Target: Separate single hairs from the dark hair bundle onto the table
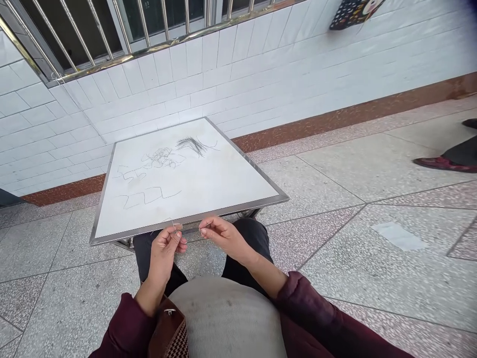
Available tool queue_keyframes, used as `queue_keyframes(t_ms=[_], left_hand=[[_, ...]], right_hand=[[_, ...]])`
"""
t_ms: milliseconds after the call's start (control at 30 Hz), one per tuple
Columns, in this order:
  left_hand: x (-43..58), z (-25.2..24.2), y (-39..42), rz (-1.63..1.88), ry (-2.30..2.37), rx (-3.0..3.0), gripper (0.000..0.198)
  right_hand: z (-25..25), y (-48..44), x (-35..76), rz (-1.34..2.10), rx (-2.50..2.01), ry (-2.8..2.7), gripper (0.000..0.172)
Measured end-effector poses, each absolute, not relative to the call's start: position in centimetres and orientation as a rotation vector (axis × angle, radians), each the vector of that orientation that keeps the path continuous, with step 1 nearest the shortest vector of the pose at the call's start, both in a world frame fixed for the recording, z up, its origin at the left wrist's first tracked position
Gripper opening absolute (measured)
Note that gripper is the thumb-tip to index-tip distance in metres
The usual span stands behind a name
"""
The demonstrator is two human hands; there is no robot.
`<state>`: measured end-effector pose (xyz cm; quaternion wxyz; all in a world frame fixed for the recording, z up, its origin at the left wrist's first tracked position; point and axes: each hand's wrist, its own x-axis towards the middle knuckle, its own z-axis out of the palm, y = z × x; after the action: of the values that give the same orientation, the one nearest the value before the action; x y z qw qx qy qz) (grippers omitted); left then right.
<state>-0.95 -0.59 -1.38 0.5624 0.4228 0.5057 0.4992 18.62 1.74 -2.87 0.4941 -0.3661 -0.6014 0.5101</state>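
Observation:
My left hand [167,246] pinches a thin bent wire [172,222] between thumb and fingertips, just in front of the table's near edge. Part of that wire sticks up past the fingers in an angled bend. Close by on the right, my right hand [221,236] has thumb and forefinger pressed together on what looks like the wire's other end; the stretch between the hands is too fine to follow. On the white table [212,184] lie a zigzag wire [152,191], a tangle of bent wires [162,158] and a bundle of straighter dark wires [194,145].
The metal-edged table stands by a white tiled wall [167,102] with a barred window [130,30]. A patterned bag [354,12] hangs at upper right. Another person's shoe [443,163] is on the right. A pale sheet [398,235] lies on the floor.

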Motion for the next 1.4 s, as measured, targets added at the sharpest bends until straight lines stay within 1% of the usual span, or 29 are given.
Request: queue_keyframes(t_ms=[100,167,233,333,367,433,567,700,767,900,967,1100,1200,1400], left_hand=[[-0.8,-1.3,-0.7,1.184,1.156,0.988,0.037],[-0.7,-1.1,-0.8,1.194,1.144,0.966,0.037],[-0.6,-1.0,-0.8,1.202,1.149,0.934,0.037],[-0.7,-0.9,-0.8,1.206,1.169,0.904,0.038],[-0.7,-0.9,-0.8,1.206,1.173,0.907,0.038],[-0.8,-0.9,-0.8,1.198,1.178,0.933,0.036],[-0.7,-1.2,-0.8,1.209,1.176,0.974,0.030],[-0.5,-1.4,-0.7,1.269,1.118,0.895,0.024],[-0.3,-1.4,-0.6,1.293,1.070,0.840,0.028],[-0.2,-1.5,-0.4,1.318,0.995,0.748,0.046],[-0.3,-1.6,-0.3,1.315,0.975,0.708,0.049],[-0.2,-1.6,-0.2,1.308,0.944,0.635,0.050],[-0.1,-1.6,-0.1,1.318,0.936,0.612,0.046],[0.1,-1.1,0.0,1.279,0.977,0.625,0.027]], right_hand=[[-3.2,1.9,18.6,1.219,-0.907,-1.496,0.014],[-3.3,1.9,18.8,1.082,-0.957,-1.546,0.012],[-2.9,1.9,19.0,0.756,-1.032,-1.641,0.015],[-1.5,1.5,19.1,0.122,-1.066,-1.903,0.026],[-1.0,1.3,18.9,-0.030,-1.037,-2.009,0.027],[-0.3,1.0,18.3,-0.178,-0.952,-2.174,0.026],[-0.8,0.8,16.6,-0.123,-0.865,-2.279,0.014],[-2.2,0.9,15.8,0.007,-0.903,-2.315,0.019],[-2.4,0.9,15.8,0.043,-0.908,-2.317,0.020],[-2.6,1.0,15.9,0.025,-0.888,-2.334,0.023],[-2.6,1.1,16.0,-0.003,-0.886,-2.358,0.025],[-2.7,1.4,15.9,-0.063,-0.876,-2.402,0.021],[-2.8,1.4,15.6,-0.079,-0.862,-2.396,0.020],[-3.0,1.2,15.5,-0.038,-0.833,-2.380,0.021]])
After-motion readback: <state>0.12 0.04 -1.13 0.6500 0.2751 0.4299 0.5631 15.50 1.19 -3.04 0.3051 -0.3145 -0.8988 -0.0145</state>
